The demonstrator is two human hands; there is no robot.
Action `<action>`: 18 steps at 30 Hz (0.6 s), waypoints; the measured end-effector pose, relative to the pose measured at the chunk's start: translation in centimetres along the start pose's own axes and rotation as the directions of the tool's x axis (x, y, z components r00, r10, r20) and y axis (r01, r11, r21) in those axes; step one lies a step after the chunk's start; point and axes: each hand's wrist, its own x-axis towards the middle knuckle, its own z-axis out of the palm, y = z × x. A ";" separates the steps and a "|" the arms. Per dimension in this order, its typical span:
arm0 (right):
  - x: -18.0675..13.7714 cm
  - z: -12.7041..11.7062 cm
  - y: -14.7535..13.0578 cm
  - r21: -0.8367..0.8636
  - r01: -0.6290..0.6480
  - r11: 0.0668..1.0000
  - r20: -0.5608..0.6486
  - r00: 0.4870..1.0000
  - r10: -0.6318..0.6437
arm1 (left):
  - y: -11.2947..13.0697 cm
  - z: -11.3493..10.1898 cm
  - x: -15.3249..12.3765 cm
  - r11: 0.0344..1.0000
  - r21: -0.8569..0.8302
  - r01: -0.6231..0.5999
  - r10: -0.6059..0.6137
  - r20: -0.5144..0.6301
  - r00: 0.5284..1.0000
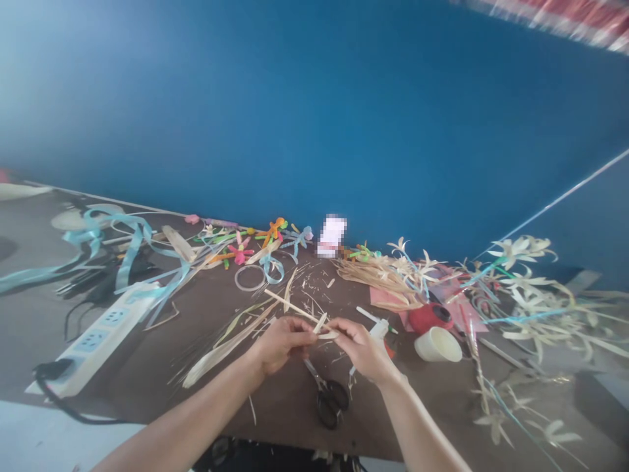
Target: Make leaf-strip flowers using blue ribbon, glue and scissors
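Fingertips of my left hand and right hand pinch a pale leaf strip between them, raised over the surface for working room; scissors lie at six o'clock.

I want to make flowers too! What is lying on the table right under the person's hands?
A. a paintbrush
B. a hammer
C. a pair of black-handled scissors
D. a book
C: the black-handled scissors lie on the brown table just below the left hand and right hand, which pinch thin pale strips between them.
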 end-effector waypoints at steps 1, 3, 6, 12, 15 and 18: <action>0.0 -0.1 0.2 0.023 -0.027 0.999 -0.001 1.000 0.027 | 0.0 0.0 0.0 1.000 0.007 -0.001 0.001 0.007 1.000; 0.1 -0.2 0.5 0.088 -0.096 0.991 0.021 0.995 0.095 | 0.0 0.1 -0.1 1.000 0.020 -0.005 0.004 0.019 1.000; 0.3 -0.4 0.2 0.178 -0.173 0.969 0.095 0.983 0.158 | 0.1 0.5 -0.2 0.999 0.051 -0.005 0.004 0.020 1.000; 0.6 0.0 -0.9 -0.084 -0.013 0.996 0.103 0.994 0.022 | -0.4 0.7 -0.2 0.987 0.136 -0.080 0.085 -0.033 0.996; 0.7 0.8 -0.4 -0.230 0.022 0.973 -0.003 1.000 -0.023 | -0.6 0.7 -0.3 0.978 0.179 -0.111 0.115 -0.016 0.993; 0.6 1.5 0.3 -0.176 -0.037 0.984 -0.041 0.999 0.031 | -0.4 0.6 -0.5 0.952 0.254 -0.169 0.170 0.019 0.985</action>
